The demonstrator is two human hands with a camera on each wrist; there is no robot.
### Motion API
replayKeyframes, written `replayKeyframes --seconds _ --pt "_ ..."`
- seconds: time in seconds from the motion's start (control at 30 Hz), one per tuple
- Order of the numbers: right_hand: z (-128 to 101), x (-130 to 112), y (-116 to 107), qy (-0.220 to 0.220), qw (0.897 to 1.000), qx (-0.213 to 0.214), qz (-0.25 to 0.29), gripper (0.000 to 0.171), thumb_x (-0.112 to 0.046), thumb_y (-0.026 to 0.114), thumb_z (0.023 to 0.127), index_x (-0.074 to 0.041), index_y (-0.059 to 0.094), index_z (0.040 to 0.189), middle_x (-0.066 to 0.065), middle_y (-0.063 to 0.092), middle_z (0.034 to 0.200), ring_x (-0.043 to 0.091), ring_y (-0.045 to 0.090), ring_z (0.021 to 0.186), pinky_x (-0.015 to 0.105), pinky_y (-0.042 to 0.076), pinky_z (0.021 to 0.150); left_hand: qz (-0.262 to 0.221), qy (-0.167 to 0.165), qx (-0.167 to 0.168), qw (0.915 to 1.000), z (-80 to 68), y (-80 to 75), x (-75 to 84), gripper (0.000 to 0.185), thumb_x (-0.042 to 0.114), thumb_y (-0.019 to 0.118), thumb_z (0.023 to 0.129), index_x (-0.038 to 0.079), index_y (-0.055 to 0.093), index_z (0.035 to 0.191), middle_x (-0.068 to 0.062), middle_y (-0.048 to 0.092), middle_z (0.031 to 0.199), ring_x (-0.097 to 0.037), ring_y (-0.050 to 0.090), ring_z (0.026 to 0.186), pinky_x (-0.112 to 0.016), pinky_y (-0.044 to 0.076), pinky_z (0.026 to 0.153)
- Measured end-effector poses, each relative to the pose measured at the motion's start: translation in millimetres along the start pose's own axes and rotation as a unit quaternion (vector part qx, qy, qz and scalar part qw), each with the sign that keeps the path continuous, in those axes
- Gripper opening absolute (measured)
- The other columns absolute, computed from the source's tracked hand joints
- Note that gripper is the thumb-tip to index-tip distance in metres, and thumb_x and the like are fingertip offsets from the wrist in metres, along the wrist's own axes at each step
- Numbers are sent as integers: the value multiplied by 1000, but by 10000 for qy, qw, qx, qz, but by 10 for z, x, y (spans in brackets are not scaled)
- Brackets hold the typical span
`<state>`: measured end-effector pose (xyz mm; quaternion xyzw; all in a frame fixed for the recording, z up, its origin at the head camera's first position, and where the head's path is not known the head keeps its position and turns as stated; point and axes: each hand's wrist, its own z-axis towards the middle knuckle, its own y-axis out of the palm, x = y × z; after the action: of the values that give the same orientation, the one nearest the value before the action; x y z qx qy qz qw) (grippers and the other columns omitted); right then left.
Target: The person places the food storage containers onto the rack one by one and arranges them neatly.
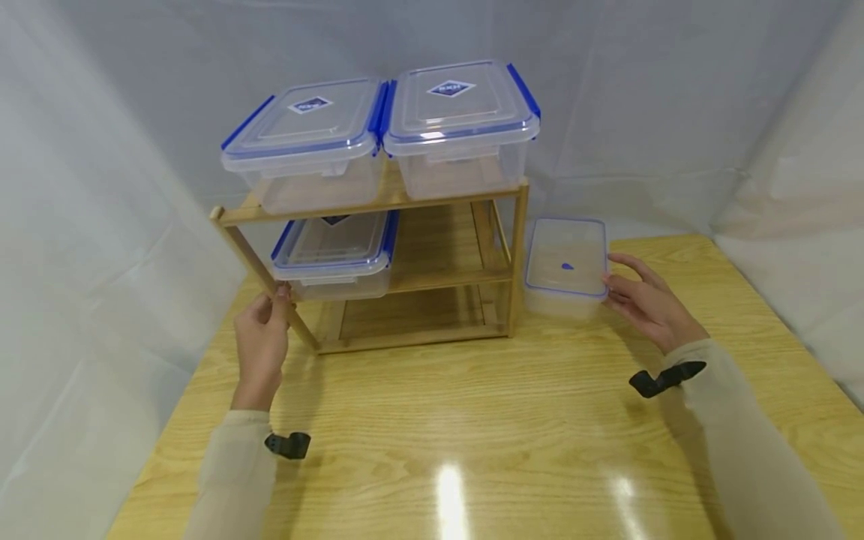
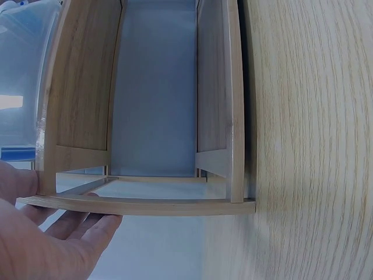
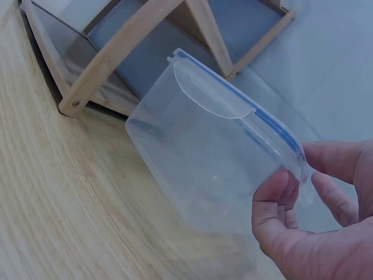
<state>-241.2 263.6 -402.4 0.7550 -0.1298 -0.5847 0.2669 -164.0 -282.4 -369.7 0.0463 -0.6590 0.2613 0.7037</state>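
Note:
At the left front post of a two-tier wooden rack, my left hand grips the frame near the middle shelf. The left wrist view has the thumb at the shelf edge and the fingers behind the post. My right hand pinches the right side of a small clear food container with a blue-edged lid. This container is right of the rack; in the right wrist view it looks tilted, its lid flap facing the camera. Whether its base touches the table cannot be told.
Two large clear containers with blue clips, one left and one right, stand on the rack's top. Another lidded container sits on the middle shelf's left side. The wooden table extends in front; pale curtains hang behind.

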Motion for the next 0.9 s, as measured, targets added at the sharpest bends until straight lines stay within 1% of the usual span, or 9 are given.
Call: replayKeyframes --seconds 0.07,0.17,0.23,0.3,0.5,0.57,0.63,0.8,0.9 --pt "-54 -4 8 -11 10000 19 43 57 3 55 103 -20 35 151 8 63 104 16 63 85 28 57 75 3 -4 11 10000 -2 3 1 53 47 49 105 11 59 142 -16 58 142 -28 52 132 -49 43 110" --pt "-128 0 13 -60 9999 36 74 61 4 55 102 -19 31 154 8 61 106 16 62 85 28 57 75 -7 -3 24 10000 -3 6 1 53 47 49 105 10 60 142 -16 59 141 -28 53 132 -49 44 109" --pt "-175 7 12 -122 9999 12 75 62 5 54 103 -18 29 155 9 60 110 16 63 89 28 57 78 -9 2 17 10000 -2 7 -1 54 47 49 105 10 60 142 -16 59 141 -28 53 132 -49 44 109" --pt "-223 17 6 -172 9998 -20 60 61 6 53 103 -18 30 154 9 60 112 16 63 92 29 56 79 -20 11 8 10000 0 7 -3 54 47 49 105 9 60 142 -17 58 141 -29 52 132 -50 44 109" --pt "-398 40 -6 -242 9996 -109 -85 57 2 55 103 -20 37 153 8 59 105 15 58 85 27 54 74 -27 70 61 10000 0 16 -12 51 44 48 107 9 60 141 -18 60 138 -27 54 130 -48 45 108" --pt "-457 53 -1 -269 9994 -123 -153 56 1 56 103 -20 38 152 7 58 107 15 57 85 27 53 73 -28 81 85 9999 -2 18 -14 50 43 48 107 9 61 141 -18 61 137 -26 54 129 -47 45 107" --pt "-512 71 6 -296 9993 -162 -151 55 2 55 104 -20 39 151 8 58 110 15 59 89 27 53 75 -37 86 97 9999 -4 18 -15 49 42 48 107 9 61 141 -19 62 137 -27 55 129 -47 46 107" --pt "-647 129 22 -418 9985 -363 34 52 7 51 103 -17 39 149 11 60 122 19 66 105 31 57 87 -45 106 98 9999 -6 18 -18 48 42 48 107 10 60 142 -19 62 136 -27 55 128 -47 46 107" --pt "-729 163 24 -472 9978 -453 52 51 7 50 104 -17 41 147 11 61 123 20 67 108 31 57 88 -52 94 93 9999 -5 18 -17 48 41 48 107 11 60 142 -18 61 137 -27 55 129 -47 46 107"
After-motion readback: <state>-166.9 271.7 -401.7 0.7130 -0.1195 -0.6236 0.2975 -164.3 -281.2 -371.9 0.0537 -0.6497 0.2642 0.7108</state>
